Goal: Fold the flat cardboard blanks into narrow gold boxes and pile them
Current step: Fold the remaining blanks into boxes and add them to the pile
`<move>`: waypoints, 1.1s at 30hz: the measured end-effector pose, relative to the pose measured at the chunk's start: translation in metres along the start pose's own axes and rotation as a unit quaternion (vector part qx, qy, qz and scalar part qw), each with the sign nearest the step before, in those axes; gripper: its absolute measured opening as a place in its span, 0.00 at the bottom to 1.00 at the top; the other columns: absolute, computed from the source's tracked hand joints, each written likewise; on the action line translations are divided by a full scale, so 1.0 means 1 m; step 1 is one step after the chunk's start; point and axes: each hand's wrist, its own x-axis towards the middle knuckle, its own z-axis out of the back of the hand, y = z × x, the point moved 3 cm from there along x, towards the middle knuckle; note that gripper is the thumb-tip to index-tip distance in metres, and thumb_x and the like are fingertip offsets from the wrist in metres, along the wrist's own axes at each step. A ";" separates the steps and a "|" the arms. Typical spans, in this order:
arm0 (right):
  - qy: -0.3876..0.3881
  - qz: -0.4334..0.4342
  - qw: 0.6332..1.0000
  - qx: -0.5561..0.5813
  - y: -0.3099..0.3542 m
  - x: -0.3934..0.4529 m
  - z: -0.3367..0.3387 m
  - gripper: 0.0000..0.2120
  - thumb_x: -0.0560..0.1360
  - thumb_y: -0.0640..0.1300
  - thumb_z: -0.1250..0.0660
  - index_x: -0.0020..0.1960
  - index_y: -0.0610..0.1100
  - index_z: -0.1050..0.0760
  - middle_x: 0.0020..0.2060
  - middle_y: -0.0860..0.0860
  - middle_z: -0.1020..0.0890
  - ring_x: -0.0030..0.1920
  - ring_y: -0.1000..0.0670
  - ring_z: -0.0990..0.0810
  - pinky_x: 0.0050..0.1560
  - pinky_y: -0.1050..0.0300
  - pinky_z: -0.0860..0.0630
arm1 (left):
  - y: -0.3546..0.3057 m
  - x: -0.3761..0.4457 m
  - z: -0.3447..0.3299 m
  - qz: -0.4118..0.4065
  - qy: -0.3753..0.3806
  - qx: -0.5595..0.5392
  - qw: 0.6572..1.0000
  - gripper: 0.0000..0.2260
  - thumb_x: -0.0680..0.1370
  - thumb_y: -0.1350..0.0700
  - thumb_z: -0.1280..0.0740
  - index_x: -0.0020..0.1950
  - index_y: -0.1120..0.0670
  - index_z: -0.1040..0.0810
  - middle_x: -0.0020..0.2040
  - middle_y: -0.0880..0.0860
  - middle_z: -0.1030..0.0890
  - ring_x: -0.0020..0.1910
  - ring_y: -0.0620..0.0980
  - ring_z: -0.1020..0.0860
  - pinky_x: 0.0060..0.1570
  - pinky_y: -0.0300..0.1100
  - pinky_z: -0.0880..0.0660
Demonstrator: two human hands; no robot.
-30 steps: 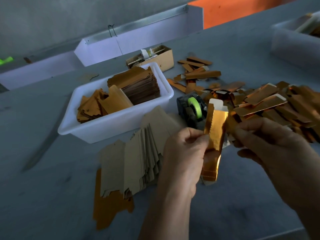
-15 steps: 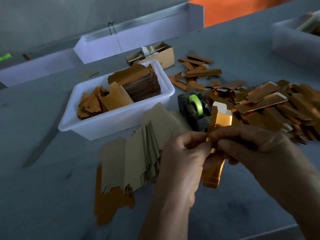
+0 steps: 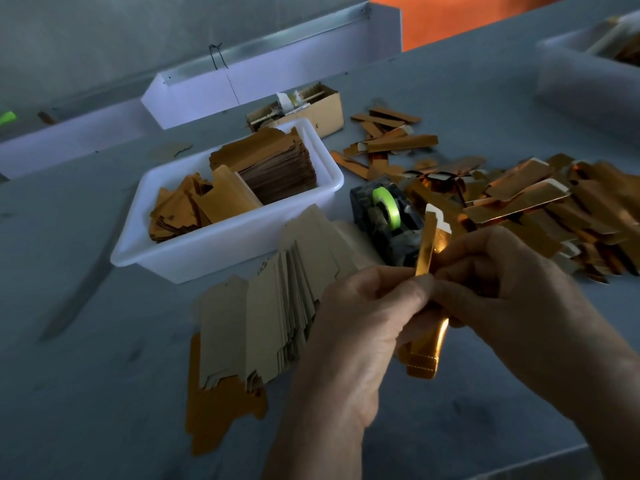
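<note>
Both hands hold one gold blank [image 3: 426,247] upright above the grey table, half folded into a narrow shape, its white top flap up and its lower end showing below my fingers. My left hand [image 3: 360,327] pinches its middle from the left. My right hand [image 3: 502,292] pinches it from the right, thumb against thumb. A fanned stack of flat blanks [image 3: 273,313] lies brown side up just left of my left hand, with a gold one under it. A loose pile of folded gold boxes [image 3: 540,209] spreads across the table to the right.
A white tub [image 3: 221,244] with more gold blanks stands behind the stack. A dark tape dispenser [image 3: 384,220] with a green roll sits right behind the held blank. A small cardboard box [image 3: 311,105] lies farther back, another white tub [image 3: 581,84] at the far right.
My right hand came in from the right and took hold of the blank beside my left thumb. The blank turned from broad side facing me to nearly edge-on and folded narrower.
</note>
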 end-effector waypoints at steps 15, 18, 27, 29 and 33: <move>-0.081 -0.002 0.974 -0.213 0.021 -0.007 -0.010 0.14 0.71 0.50 0.30 0.47 0.54 0.36 0.33 0.59 0.25 0.34 0.58 0.26 0.31 0.61 0.29 | 0.003 -0.006 -0.005 -0.100 -0.142 0.076 0.982 0.09 0.76 0.66 0.34 0.40 0.56 0.17 0.37 0.55 0.15 0.39 0.52 0.16 0.40 0.43 0.19; -0.081 -0.011 0.969 -0.234 0.025 -0.007 -0.010 0.18 0.67 0.61 0.33 0.45 0.54 0.38 0.31 0.58 0.26 0.32 0.57 0.27 0.31 0.58 0.27 | 0.000 -0.010 0.000 -0.093 -0.156 0.076 0.980 0.10 0.75 0.65 0.33 0.38 0.53 0.16 0.35 0.53 0.15 0.37 0.50 0.16 0.39 0.43 0.18; 0.004 -0.041 0.998 0.054 0.002 -0.010 -0.009 0.23 0.54 0.68 0.37 0.42 0.55 0.24 0.36 0.57 0.18 0.41 0.59 0.20 0.37 0.66 0.25 | -0.005 -0.018 0.002 -0.085 -0.193 0.064 0.975 0.09 0.72 0.61 0.28 0.46 0.48 0.22 0.39 0.46 0.16 0.39 0.45 0.16 0.38 0.39 0.20; 0.003 -0.060 0.992 0.109 -0.002 -0.010 -0.011 0.23 0.52 0.64 0.34 0.41 0.52 0.22 0.36 0.52 0.18 0.40 0.54 0.19 0.40 0.55 0.23 | -0.004 -0.018 0.001 -0.073 -0.198 0.044 0.976 0.09 0.72 0.62 0.27 0.46 0.50 0.23 0.39 0.47 0.17 0.40 0.47 0.16 0.40 0.42 0.19; -0.003 -0.084 0.981 0.173 -0.007 -0.010 -0.016 0.05 0.66 0.46 0.27 0.41 0.50 0.21 0.36 0.52 0.16 0.40 0.55 0.19 0.43 0.57 0.27 | -0.004 -0.019 0.002 -0.059 -0.187 0.031 0.980 0.06 0.73 0.63 0.28 0.43 0.53 0.22 0.38 0.52 0.16 0.41 0.52 0.16 0.43 0.48 0.18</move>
